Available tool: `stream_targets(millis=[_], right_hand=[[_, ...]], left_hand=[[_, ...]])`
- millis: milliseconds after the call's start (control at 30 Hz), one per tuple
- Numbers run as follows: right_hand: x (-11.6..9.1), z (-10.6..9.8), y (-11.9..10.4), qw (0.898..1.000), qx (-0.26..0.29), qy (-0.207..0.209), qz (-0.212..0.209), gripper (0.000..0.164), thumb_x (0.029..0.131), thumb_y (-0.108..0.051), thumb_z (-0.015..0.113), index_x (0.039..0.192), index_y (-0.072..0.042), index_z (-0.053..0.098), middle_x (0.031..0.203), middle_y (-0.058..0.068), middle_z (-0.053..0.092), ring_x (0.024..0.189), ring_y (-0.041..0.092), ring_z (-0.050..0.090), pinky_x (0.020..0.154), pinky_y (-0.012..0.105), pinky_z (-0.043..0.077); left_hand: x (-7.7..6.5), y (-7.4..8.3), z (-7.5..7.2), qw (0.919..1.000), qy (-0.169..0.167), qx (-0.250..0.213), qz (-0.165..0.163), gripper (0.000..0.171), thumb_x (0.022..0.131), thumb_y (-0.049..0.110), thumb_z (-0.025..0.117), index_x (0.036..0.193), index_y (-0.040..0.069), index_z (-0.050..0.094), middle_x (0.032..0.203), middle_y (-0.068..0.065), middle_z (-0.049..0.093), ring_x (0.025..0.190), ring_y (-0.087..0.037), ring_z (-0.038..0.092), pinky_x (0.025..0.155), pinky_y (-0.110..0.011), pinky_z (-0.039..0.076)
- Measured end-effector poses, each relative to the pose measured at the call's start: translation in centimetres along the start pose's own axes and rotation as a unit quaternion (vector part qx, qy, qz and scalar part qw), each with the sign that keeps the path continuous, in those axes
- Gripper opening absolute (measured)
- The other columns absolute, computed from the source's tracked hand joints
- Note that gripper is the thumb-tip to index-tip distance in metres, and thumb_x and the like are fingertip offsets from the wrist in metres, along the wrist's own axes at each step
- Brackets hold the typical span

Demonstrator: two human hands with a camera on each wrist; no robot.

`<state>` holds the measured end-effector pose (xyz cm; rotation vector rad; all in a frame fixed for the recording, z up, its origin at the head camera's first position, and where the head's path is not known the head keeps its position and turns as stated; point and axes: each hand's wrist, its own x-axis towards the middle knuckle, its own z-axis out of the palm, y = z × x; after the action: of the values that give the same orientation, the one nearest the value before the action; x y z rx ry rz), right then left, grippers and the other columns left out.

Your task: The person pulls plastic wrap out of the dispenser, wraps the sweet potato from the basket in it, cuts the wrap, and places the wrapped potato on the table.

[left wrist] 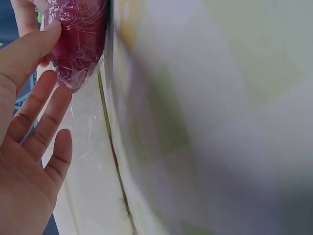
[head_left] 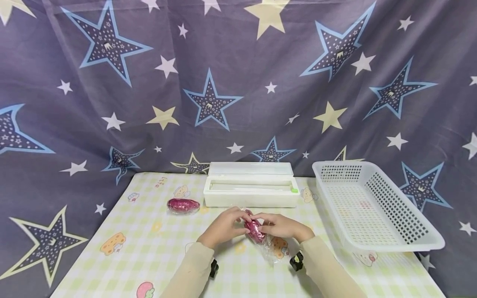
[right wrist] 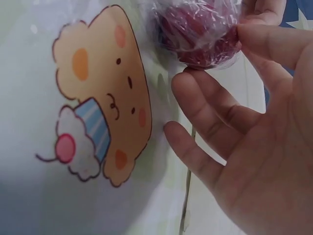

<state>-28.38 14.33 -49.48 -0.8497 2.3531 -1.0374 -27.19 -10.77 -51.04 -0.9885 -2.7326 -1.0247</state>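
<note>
A purple-red sweet potato (head_left: 255, 231) in clear cling film lies at a slant in front of me, with loose film trailing off its near end. My left hand (head_left: 227, 225) holds it from the left, the thumb (left wrist: 49, 36) pressed on the wrapped side while the other fingers spread beside the tip. From the right, my right hand (head_left: 280, 227) pinches it between thumb and fingertips; the lower fingers hang free below it in the right wrist view. Just behind both hands stands a white cling film dispenser (head_left: 250, 199), lid raised, a green slider (head_left: 294, 191) at its right end.
Left of the dispenser lies a second wrapped sweet potato (head_left: 183, 205). A white perforated plastic basket (head_left: 391, 247) stands at the right, its near corner jutting past the table's edge. A checked cloth (head_left: 149, 244) covers the table, and a star-patterned curtain (head_left: 223, 54) hangs behind.
</note>
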Motion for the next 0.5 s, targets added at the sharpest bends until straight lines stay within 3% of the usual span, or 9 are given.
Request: stream_targets(millis=[233,367,500], right_hand=[[-0.34,-0.09,-0.16,1.000,-0.008,-0.002,0.021,0.045,0.101,-0.033,0.057,0.146,-0.031,0.050,0.105,0.003,0.065,0.088,0.020,0.062,0.079,0.045,0.051],[-0.58,-0.03,0.06,1.000,0.006,-0.009,0.010,0.046,0.101,-0.030,0.058,0.146,-0.027,0.048,0.096,0.003,0.067,0.082,0.022,0.066,0.074,0.039,0.053],[-0.79,0.08,0.16,1.000,0.027,-0.016,0.001,0.048,0.101,-0.029,0.060,0.147,-0.025,0.048,0.092,0.001,0.069,0.080,0.024,0.068,0.072,0.035,0.054]], left_hand=[[-0.02,-0.50,0.28,0.9991,-0.001,-0.043,-0.004,0.024,0.084,0.020,0.083,0.105,0.016,0.073,0.104,0.007,0.066,0.093,-0.019,0.064,0.084,-0.031,0.054],[-0.18,-0.67,0.49,0.9956,-0.016,-0.090,-0.019,0.020,0.087,0.015,0.080,0.106,0.014,0.072,0.105,0.005,0.070,0.091,-0.017,0.065,0.084,-0.030,0.054],[-0.32,-0.76,0.63,0.9936,-0.022,-0.108,-0.021,0.021,0.087,0.015,0.079,0.107,0.014,0.071,0.106,0.005,0.071,0.092,-0.018,0.066,0.086,-0.033,0.055]])
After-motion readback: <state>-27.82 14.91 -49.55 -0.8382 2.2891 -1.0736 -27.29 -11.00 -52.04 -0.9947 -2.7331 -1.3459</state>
